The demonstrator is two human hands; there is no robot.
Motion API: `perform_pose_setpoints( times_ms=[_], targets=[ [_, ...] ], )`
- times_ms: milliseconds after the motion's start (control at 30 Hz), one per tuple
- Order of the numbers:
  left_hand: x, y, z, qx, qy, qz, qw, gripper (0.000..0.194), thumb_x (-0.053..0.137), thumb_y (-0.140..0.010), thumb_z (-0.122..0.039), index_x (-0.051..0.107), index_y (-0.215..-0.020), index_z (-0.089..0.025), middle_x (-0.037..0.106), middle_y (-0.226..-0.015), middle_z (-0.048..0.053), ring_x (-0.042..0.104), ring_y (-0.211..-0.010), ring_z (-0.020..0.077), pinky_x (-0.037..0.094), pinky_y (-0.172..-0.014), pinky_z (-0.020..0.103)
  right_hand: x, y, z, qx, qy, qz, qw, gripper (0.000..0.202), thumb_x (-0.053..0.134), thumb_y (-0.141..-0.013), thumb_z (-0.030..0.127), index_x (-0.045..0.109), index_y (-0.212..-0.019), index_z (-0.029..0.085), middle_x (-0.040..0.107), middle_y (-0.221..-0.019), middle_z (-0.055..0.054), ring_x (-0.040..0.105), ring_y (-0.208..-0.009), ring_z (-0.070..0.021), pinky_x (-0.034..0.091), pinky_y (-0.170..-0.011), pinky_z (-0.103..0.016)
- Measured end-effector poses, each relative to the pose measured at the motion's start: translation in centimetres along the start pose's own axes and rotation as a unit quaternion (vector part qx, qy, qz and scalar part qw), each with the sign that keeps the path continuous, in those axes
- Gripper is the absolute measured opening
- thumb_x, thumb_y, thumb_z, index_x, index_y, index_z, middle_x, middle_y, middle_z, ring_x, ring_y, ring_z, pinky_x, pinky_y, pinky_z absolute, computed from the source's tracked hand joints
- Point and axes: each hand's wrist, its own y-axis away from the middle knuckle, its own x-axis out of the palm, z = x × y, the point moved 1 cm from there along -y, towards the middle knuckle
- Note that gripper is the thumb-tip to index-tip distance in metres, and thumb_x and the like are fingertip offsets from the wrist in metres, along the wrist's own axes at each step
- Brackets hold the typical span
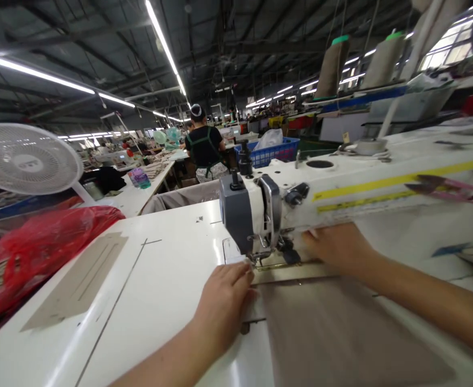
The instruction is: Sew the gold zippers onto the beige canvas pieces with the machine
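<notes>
A sewing machine (240,215) stands on a white table, its needle and presser foot right between my hands. My left hand (226,295) is just left of the presser foot, fingers curled and pressed together. What they pinch, if anything, is hidden under them. My right hand (341,247) reaches in to the right of the needle, low against the machine's arm; its fingers are blurred and partly hidden. A grey-brown piece of fabric (333,333) runs from under the needle area towards me and over the table's front, below both hands.
A tan pattern piece (79,279) with slots lies at the left, beside a red plastic bag (55,242) and a white fan (29,158). Pink-handled snips (458,191) rest on the machine's arm. Thread cones (333,67) stand behind. A co-worker (204,142) sits ahead near a blue basket (269,153).
</notes>
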Motion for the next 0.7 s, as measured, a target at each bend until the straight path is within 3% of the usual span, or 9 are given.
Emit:
perform_pose_setpoints(
  times_ms=[100,167,267,333,700],
  targets=[
    [0.9,-0.6,0.5,0.034,-0.008,0.028,0.999,0.014,0.053,-0.087,-0.007,0.062,-0.096,-0.015,0.066,-0.103,0.008,0.061,-0.099,0.0204,0.043,-0.094,0.039,-0.1,3.8,3.0,-0.077,0.002,0.07,0.995,0.028,0.041,-0.093,0.024,0.061,-0.075,0.017,0.061,-0.074,-0.006,0.058,-0.071,-0.0194,0.047,-0.066,-0.033],
    [1.3,-1.1,0.4,0.0,-0.006,0.034,0.999,0.016,0.051,-0.086,-0.005,0.062,-0.091,-0.015,0.069,-0.093,0.005,0.064,-0.087,0.0181,0.044,-0.091,0.037,0.6,5.2,4.9,-0.115,0.003,0.111,0.987,0.025,0.04,-0.091,0.018,0.061,-0.077,0.018,0.061,-0.074,-0.005,0.058,-0.068,-0.0189,0.046,-0.063,-0.032],
    [0.9,-1.7,0.1,-0.073,-0.01,0.029,0.997,0.017,0.052,-0.085,-0.005,0.064,-0.083,-0.017,0.069,-0.079,0.002,0.064,-0.072,0.018,0.047,-0.077,0.035,2.1,5.1,6.2,-0.077,-0.006,0.141,0.987,0.017,0.044,-0.087,0.013,0.061,-0.087,0.017,0.064,-0.082,-0.005,0.061,-0.071,-0.0198,0.047,-0.064,-0.032],
    [0.5,-2.0,0.0,-0.085,-0.013,0.024,0.996,0.017,0.052,-0.084,-0.005,0.064,-0.08,-0.017,0.068,-0.075,0.001,0.063,-0.07,0.0181,0.046,-0.072,0.034,2.9,4.4,6.2,-0.058,-0.01,0.154,0.986,0.014,0.047,-0.086,0.012,0.06,-0.089,0.016,0.065,-0.082,-0.005,0.062,-0.071,-0.0207,0.047,-0.062,-0.032],
    [2.1,-0.8,-0.3,0.018,-0.118,0.018,0.993,0.012,0.05,-0.087,-0.009,0.059,-0.088,-0.016,0.058,-0.086,0.006,0.055,-0.076,0.0203,0.044,-0.075,0.038,3.0,4.7,6.3,-0.15,0.001,0.094,0.984,0.029,0.038,-0.087,0.007,0.06,-0.074,0.019,0.063,-0.07,-0.003,0.059,-0.06,-0.0174,0.047,-0.056,-0.03]
  ],
)
